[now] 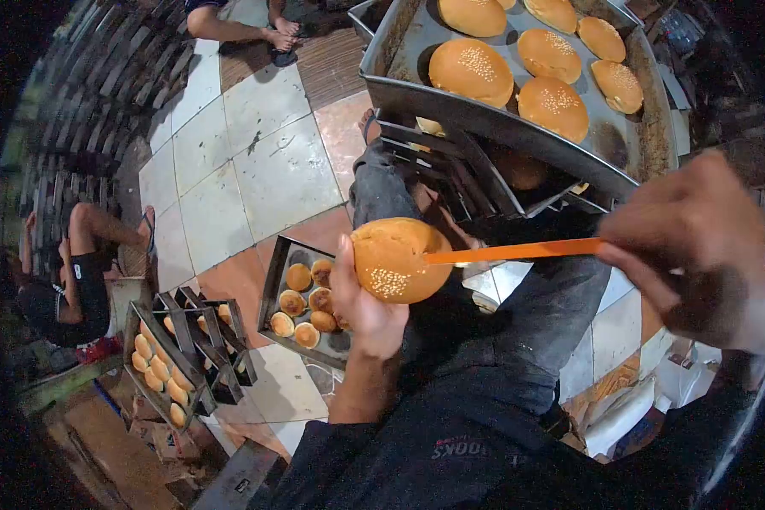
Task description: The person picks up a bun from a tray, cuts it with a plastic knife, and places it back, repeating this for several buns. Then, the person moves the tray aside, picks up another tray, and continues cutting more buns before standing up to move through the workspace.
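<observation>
Holding a sesame-topped bun (404, 255) in the left hand (370, 314), at the middle of the scene above the lap, with thumb up along its left side and palm beneath; impossible to tell how the fingers behind it sit. Pinching one end of a flat orange strip (518, 252) between thumb and fingers of the right hand (688, 246), slightly blurred, on the right. Strip nearly level, with its left end at a dent in the bun's crust; impossible to tell how deep, if at all.

At far right, a deep metal tray (605, 146) with more sesame buns (472, 72) spaced apart. On the tiled floor (272, 187), just left of the left hand, a dark baking tray (302, 253) with small round buns (298, 276). Farther left, elongated rolls (158, 368) in a tilted tray beside a dark slatted rack (208, 340). At left, a seated person in black shorts (85, 289); at far left of centre, another person's sandalled feet (285, 38).
</observation>
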Available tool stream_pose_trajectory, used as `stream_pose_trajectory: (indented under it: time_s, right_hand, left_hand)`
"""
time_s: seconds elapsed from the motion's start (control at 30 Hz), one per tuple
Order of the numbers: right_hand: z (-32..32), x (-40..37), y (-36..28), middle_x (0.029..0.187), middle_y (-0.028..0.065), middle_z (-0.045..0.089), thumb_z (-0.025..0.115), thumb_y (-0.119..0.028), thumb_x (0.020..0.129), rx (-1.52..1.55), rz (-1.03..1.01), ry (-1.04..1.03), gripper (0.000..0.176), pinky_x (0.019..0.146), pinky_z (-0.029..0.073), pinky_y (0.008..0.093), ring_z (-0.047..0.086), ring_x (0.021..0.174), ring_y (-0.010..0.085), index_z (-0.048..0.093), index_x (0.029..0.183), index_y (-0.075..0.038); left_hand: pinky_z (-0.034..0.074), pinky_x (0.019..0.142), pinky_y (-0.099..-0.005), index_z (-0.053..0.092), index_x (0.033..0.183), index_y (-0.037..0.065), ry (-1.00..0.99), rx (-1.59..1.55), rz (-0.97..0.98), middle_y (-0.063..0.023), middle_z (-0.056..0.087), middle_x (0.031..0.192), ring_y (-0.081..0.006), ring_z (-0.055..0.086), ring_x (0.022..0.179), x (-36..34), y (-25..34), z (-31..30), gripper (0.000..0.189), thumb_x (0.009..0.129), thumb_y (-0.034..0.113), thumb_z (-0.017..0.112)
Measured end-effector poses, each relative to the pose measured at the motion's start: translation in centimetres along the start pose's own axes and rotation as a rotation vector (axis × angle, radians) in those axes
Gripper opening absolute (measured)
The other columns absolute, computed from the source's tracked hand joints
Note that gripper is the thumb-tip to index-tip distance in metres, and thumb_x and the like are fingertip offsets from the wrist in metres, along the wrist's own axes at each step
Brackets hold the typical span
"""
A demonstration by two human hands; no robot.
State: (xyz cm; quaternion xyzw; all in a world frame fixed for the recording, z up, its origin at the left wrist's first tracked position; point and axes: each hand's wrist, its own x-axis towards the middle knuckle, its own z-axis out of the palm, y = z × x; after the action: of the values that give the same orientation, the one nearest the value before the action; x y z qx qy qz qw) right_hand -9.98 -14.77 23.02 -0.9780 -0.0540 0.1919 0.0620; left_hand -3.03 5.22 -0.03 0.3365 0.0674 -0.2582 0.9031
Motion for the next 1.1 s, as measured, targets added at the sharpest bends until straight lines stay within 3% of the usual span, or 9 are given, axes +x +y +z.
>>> stream_pose_trajectory:
  time_s: [0.2,0.27,0.37,0.63,0.73,0.8,0.93,1.0,1.1]
  right_hand:
    - [1.0,-0.5,-0.3,0.058,0.0124,0.053,0.064,-0.006,0.076,0.114,0.037,0.073,0.009,0.05,0.043,0.0379,0.057,0.055,0.0268,0.057,0.071,-0.002]
    - [1.8,0.0,-0.4,0.058,0.0121,0.052,0.064,-0.005,0.076,0.125,0.012,0.107,0.009,0.05,0.043,0.0377,0.057,0.055,0.0265,0.057,0.071,-0.002]
    - [2.9,0.0,-0.7,0.057,0.0116,0.052,0.063,-0.005,0.076,0.153,0.003,0.167,0.008,0.048,0.042,0.0378,0.056,0.054,0.0262,0.058,0.071,-0.002]
    - [5.9,0.4,-1.4,0.058,0.0115,0.05,0.062,-0.006,0.079,0.211,-0.005,0.31,0.007,0.047,0.041,0.0377,0.054,0.052,0.0267,0.058,0.074,-0.003]
    - [6.6,-0.4,-1.2,0.062,0.0099,0.052,0.061,-0.012,0.082,0.269,0.0,0.275,0.008,0.047,0.045,0.0385,0.056,0.052,0.0291,0.06,0.085,-0.004]
    - [7.3,-0.5,-1.1,0.062,0.0098,0.052,0.062,-0.012,0.081,0.281,-0.019,0.297,0.009,0.047,0.045,0.0381,0.056,0.052,0.0287,0.06,0.085,-0.003]
    - [9.4,0.4,-1.5,0.063,0.0098,0.053,0.063,-0.01,0.081,0.3,-0.028,0.354,0.011,0.047,0.045,0.0369,0.057,0.054,0.0268,0.059,0.086,-0.002]
    - [9.6,0.2,-1.4,0.064,0.0105,0.054,0.063,-0.009,0.081,0.339,-0.054,0.357,0.012,0.047,0.046,0.0372,0.057,0.054,0.0268,0.059,0.089,-0.002]
    - [10.8,-0.1,-1.1,0.065,0.0112,0.055,0.064,-0.008,0.08,0.384,-0.082,0.443,0.014,0.048,0.047,0.0367,0.058,0.054,0.0271,0.058,0.09,-0.001]
  left_hand:
    - [0.048,0.088,-0.0381,0.054,0.109,0.009,0.099,-0.123,-0.005,-0.0058,0.06,0.105,-0.0196,0.058,0.1,1.2,0.6,-0.3,0.034,0.096,0.037,0.04]
    - [0.049,0.086,-0.0393,0.055,0.107,0.005,0.157,-0.175,-0.009,-0.0099,0.062,0.103,-0.024,0.061,0.097,1.0,0.8,-0.2,0.037,0.096,0.037,0.04]
    - [0.049,0.088,-0.0408,0.055,0.11,0.006,0.103,-0.352,-0.016,-0.0098,0.062,0.106,-0.0245,0.06,0.099,1.6,0.3,-0.2,0.038,0.095,0.038,0.04]
    - [0.047,0.091,-0.0412,0.053,0.115,0.005,0.113,-0.3,0.025,-0.0087,0.061,0.11,-0.0243,0.058,0.103,2.2,1.0,-0.7,0.041,0.094,0.037,0.043]
    - [0.048,0.09,-0.0408,0.054,0.115,0.005,0.026,-0.2,0.147,-0.0088,0.06,0.11,-0.0245,0.059,0.103,2.1,1.7,-0.8,0.04,0.094,0.037,0.041]
    - [0.048,0.089,-0.0412,0.054,0.114,0.005,0.223,-0.176,0.161,-0.0091,0.06,0.11,-0.0249,0.059,0.102,2.3,2.2,-0.8,0.039,0.094,0.036,0.04]
    - [0.051,0.086,-0.0429,0.053,0.117,0.004,0.194,-0.238,0.155,-0.01,0.06,0.108,-0.0257,0.059,0.101,2.9,1.5,-0.1,0.036,0.092,0.029,0.046]
    - [0.048,0.088,-0.0427,0.053,0.115,0.005,0.307,-0.144,0.122,-0.0093,0.06,0.108,-0.0259,0.059,0.101,2.8,2.8,0.4,0.036,0.095,0.031,0.036]
    - [0.049,0.088,-0.0434,0.052,0.115,0.005,0.267,-0.248,0.135,-0.0105,0.06,0.11,-0.0276,0.059,0.101,3.4,3.1,-1.0,0.036,0.096,0.029,0.035]
